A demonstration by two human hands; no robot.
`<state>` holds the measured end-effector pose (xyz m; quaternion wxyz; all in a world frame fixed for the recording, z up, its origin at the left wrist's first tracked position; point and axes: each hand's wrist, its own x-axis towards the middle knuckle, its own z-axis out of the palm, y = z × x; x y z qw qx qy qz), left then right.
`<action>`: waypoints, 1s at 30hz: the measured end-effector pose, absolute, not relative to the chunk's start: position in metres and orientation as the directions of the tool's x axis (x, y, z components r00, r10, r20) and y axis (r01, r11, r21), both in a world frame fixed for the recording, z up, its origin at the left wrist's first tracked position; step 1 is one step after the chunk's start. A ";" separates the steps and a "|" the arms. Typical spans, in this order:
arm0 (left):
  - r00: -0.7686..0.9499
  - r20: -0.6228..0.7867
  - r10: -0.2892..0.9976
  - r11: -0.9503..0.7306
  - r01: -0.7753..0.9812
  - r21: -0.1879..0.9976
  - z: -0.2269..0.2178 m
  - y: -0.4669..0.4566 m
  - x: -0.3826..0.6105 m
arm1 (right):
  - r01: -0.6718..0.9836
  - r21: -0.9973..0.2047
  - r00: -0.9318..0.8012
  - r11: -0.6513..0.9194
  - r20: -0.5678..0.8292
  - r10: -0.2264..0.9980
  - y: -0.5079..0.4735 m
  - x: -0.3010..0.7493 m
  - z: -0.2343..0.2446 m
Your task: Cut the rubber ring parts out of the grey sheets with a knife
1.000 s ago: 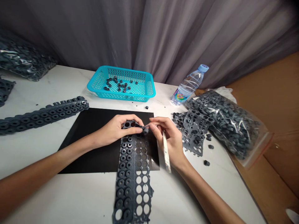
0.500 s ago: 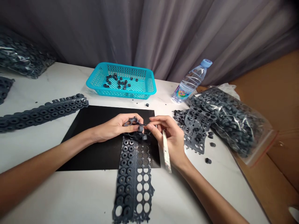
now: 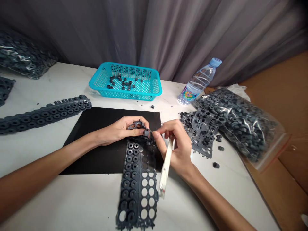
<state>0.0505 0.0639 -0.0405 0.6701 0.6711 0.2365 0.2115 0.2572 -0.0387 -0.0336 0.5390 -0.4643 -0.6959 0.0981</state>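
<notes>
A dark grey rubber sheet (image 3: 132, 179) with rows of ring-shaped pieces and empty round holes lies lengthwise before me. My left hand (image 3: 125, 130) grips its curled far end between thumb and fingers, over the black mat (image 3: 103, 144). One small rubber bushing (image 3: 145, 132) stands out beside the left thumb. Close to it, my right hand (image 3: 176, 141) is closed, thumb and forefinger pinched at the sheet's edge; whatever lies between those fingertips is too small to make out. A white stick-like tool (image 3: 166, 170) is tucked in the right hand and slants down toward me.
Behind the mat stands a turquoise basket (image 3: 125, 96) holding several loose bushings. A water bottle (image 3: 197, 81) stands right of it. Farther right are a filled plastic bag (image 3: 247, 128) and punched sheet scraps (image 3: 204, 134). On the left lie another rubber strip (image 3: 45, 115) and bag (image 3: 24, 54).
The white tool in my right hand has swung, its lower end moving left and toward me. My right fingers have curled in more; the left hand keeps its grip.
</notes>
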 end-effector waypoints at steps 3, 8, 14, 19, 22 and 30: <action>0.791 -0.009 0.612 -0.032 0.036 0.999 -0.040 0.064 0.051 | 0.581 -0.553 -0.076 0.597 0.693 0.717 -0.041 0.256 -0.035; 0.793 0.031 0.609 -0.095 0.034 0.995 -0.035 0.064 0.050 | 0.600 -0.544 -0.095 0.587 0.680 0.727 -0.040 0.258 -0.036; 0.800 0.048 0.599 -0.213 0.102 0.972 -0.032 0.062 0.048 | 0.593 -0.620 -0.047 0.514 0.610 0.791 -0.038 0.263 -0.042; 0.781 0.057 0.622 -0.244 0.124 0.962 -0.035 0.060 0.049 | 0.555 -0.713 -0.008 0.429 0.511 0.860 -0.036 0.266 -0.048; 0.765 0.071 0.640 -0.245 0.116 0.963 -0.034 0.059 0.049 | 0.561 -0.709 -0.046 0.427 0.489 0.871 -0.035 0.266 -0.046; 0.759 0.055 0.648 -0.161 0.066 0.985 -0.029 0.055 0.053 | 0.559 -0.669 -0.162 0.490 0.491 0.856 -0.035 0.268 -0.042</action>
